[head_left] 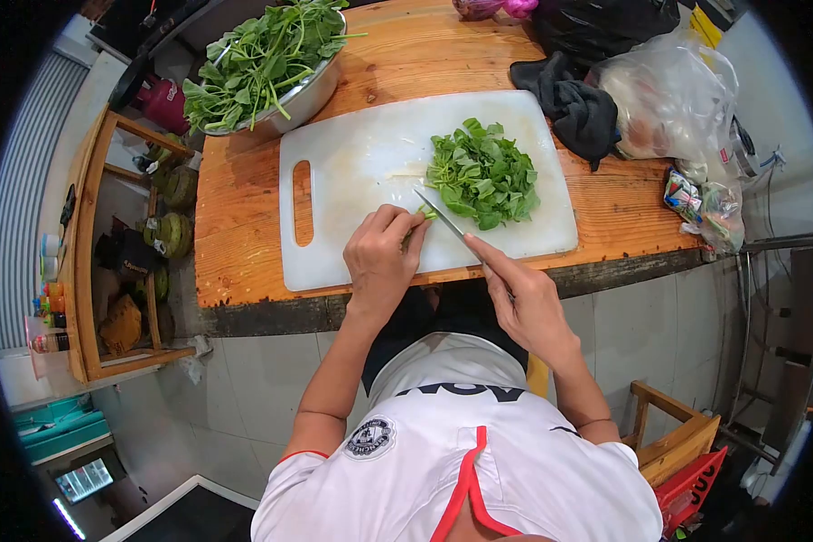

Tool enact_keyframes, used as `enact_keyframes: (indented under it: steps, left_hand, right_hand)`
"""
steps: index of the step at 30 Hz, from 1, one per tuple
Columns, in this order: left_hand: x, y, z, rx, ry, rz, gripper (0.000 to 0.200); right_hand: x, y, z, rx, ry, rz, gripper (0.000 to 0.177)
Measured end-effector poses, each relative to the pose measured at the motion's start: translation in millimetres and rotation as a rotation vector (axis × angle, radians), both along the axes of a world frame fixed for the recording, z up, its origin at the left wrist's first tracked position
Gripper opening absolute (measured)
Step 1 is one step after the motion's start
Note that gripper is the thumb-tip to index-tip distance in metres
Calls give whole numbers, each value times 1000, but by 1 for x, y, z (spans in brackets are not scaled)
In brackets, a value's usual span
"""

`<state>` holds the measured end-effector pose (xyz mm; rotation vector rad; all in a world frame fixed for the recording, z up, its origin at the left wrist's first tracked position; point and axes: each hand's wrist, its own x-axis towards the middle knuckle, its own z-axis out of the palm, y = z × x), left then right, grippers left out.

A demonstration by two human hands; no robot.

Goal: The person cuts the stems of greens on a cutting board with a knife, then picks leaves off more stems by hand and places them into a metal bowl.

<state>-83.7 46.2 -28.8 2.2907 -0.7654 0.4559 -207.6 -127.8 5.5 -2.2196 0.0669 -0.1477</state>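
Observation:
A white cutting board (pixel 352 163) with a handle slot lies on the wooden table. My left hand (pixel 381 246) is closed around a small bunch of green stems (pixel 428 213), whose ends poke out at the fingertips. In my right hand (pixel 526 303) is a knife (pixel 450 225), its blade slanting up and left beside those stems. Just beyond the blade sits a pile of chopped leafy greens (pixel 486 173) on the board. Most of the stems are hidden by my left fingers.
A metal bowl (pixel 321 88) heaped with uncut leafy greens (pixel 266 59) stands at the table's back left. Dark cloth (pixel 576 108), a clear plastic bag (pixel 668 95) and a black bag (pixel 601 27) lie at the right. The wooden table (pixel 235 212) ends close to my body.

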Motion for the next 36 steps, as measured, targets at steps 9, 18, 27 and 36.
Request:
enact_keyframes:
  steps: [9, 18, 27, 36]
  left_hand:
    - [2, 2, -4, -92, 49, -14, 12]
    - [4, 2, -3, -103, 89, -45, 8]
    - [3, 5, -3, -103, 120, -30, 11]
    - [4, 7, -8, -131, 97, -32, 12]
  right_hand:
    - [0, 0, -2, 39, 0, 11, 52]
    - [-6, 0, -7, -14, -1, 64, 56]
    - [-5, 7, -12, -125, -22, 71, 60]
    - [30, 13, -18, -138, -62, 80, 56]
